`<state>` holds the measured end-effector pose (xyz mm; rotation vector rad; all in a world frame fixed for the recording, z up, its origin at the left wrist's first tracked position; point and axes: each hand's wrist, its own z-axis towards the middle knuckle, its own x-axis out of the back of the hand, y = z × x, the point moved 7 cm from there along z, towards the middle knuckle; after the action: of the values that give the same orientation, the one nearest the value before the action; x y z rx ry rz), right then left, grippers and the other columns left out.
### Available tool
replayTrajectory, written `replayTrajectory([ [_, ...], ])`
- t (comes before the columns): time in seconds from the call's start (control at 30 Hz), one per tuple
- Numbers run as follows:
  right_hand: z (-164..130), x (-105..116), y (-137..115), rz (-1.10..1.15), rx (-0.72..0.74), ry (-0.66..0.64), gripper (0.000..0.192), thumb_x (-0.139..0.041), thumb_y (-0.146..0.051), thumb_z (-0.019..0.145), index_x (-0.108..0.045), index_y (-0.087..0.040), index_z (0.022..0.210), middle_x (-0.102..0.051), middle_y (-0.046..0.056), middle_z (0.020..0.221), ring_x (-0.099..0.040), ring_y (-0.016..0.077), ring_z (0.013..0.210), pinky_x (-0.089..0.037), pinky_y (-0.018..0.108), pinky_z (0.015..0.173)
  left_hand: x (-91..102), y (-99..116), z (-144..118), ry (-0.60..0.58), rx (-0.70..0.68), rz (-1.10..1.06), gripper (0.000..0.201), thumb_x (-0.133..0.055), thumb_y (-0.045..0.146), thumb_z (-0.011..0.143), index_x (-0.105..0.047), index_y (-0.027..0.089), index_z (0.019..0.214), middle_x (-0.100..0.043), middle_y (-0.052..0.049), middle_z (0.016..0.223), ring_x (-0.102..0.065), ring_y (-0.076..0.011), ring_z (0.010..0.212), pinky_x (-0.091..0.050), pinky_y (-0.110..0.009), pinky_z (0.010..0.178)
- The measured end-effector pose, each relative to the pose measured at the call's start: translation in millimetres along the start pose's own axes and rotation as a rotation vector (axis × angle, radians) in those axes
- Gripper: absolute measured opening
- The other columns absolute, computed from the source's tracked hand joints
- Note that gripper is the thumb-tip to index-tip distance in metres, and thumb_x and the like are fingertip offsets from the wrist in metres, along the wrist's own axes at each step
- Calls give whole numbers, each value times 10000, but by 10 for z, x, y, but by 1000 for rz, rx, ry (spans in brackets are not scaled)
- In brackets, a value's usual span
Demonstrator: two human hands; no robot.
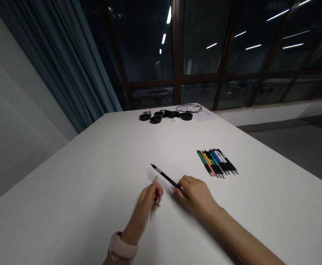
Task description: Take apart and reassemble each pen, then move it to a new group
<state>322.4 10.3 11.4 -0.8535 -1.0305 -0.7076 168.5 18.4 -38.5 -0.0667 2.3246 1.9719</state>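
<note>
My right hand [195,191] pinches a black pen [165,176] near one end. The pen slants up and left from my fingers, its far end above the white tabletop [108,191]. Just left of it is my left hand [151,195], its fingers curled in and its thumb pointing up towards the pen, apart from it. A small shiny bit shows at the left fingers; whether it is a ring or something held I cannot make out. To the right, several pens [216,163] lie side by side in a slanted row, in green, pink, yellow, blue, white and black.
At the table's far end lie several round black objects [155,119], a small white piece [174,120] and a coiled black cable [188,108] by some paper [206,115]. A blue curtain [75,55] hangs at the left, with dark windows [202,40] behind the table.
</note>
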Motion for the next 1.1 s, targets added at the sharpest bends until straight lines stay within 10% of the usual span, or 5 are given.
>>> replayTrajectory([
  [0.43, -121, 179, 1144, -197, -674, -197, 366, -515, -424, 938, -736, -145, 857, -755, 181, 866, -720, 325, 825, -491, 361, 647, -9, 42, -28, 10, -75, 46, 594, -604, 745, 697, -483, 199, 497, -388, 47, 451, -337, -85, 437, -269, -236, 444],
  [0.83, -159, 182, 1274, -214, -705, -212, 426, -494, -468, 949, -753, -144, 849, -761, 186, 890, -724, 320, 847, -486, 340, 634, -15, 57, -34, 12, -68, 80, 590, -615, 744, 670, -469, 201, 492, -371, 51, 463, -308, -84, 445, -252, -234, 446],
  [1.1, -191, 380, 880, -67, -556, -162, 478, -371, -462, 997, -675, -199, 739, -743, 95, 781, -707, 254, 742, -416, 292, 571, -29, 90, -22, 22, -58, 202, 588, -501, 770, 716, -431, 220, 521, -336, 66, 468, -298, -91, 438, -251, -232, 432],
])
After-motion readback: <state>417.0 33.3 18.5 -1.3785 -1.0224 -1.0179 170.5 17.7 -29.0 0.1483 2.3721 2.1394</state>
